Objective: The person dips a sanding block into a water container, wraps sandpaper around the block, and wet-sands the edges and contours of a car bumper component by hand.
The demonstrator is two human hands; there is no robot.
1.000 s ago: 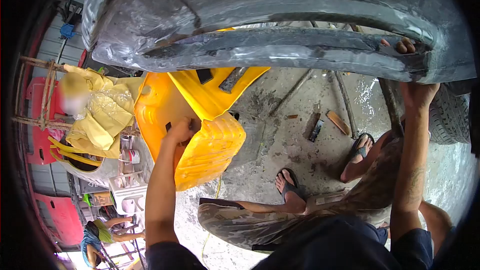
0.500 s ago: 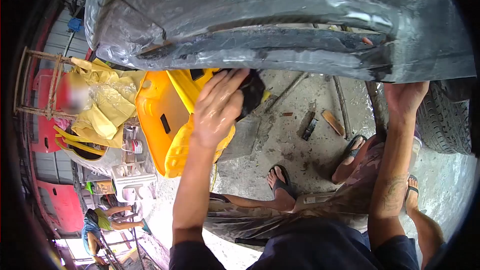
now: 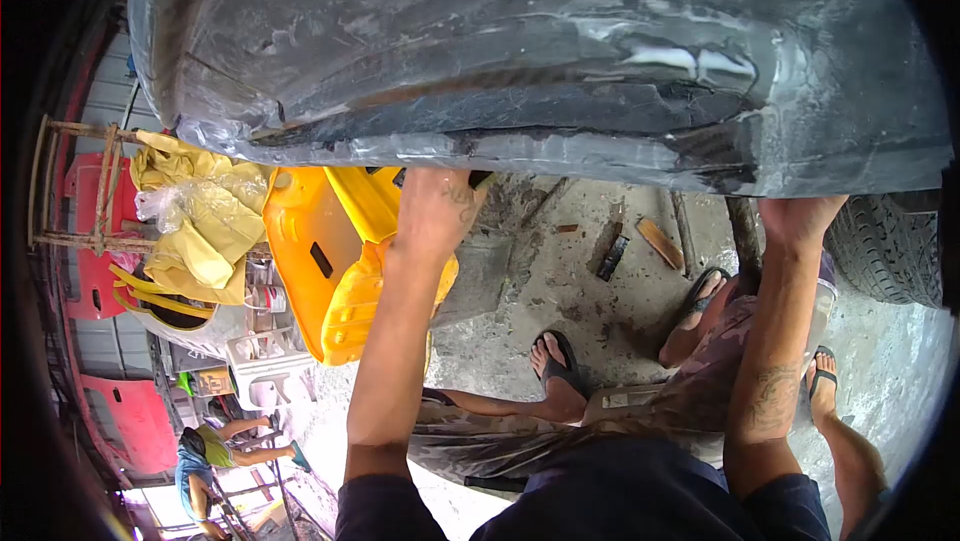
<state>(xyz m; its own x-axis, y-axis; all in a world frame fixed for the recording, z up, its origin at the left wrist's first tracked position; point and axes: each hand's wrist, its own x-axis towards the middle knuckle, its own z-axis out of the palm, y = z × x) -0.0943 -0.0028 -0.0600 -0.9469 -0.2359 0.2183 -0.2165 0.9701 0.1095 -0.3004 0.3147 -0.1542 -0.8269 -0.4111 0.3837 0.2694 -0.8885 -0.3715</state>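
Observation:
A large dark grey car bumper point(image 3: 480, 106), scuffed and wet-looking, fills the top of the view. My left hand point(image 3: 437, 203) reaches up behind its lower edge, left of the middle; the back of the hand shows, the fingers are hidden. At the right end, my right hand point(image 3: 803, 218) grips the same edge from below, its fingers tucked out of sight behind the bumper. A bright yellow plastic panel point(image 3: 300, 251) lies just beyond my left forearm.
A tyre point(image 3: 885, 246) stands at the right. On the concrete floor lie a wooden block point(image 3: 661, 244) and a small black object point(image 3: 613, 258). Yellow sheeting point(image 3: 205, 241) and a white plastic stool point(image 3: 268, 366) are at the left. Another person point(image 3: 205, 456) is at lower left.
My left hand, stretched out in front of a dark object before, has moved up behind the bumper's edge. The bumper's lower edge sits lower in view, and its long slot shows less gap.

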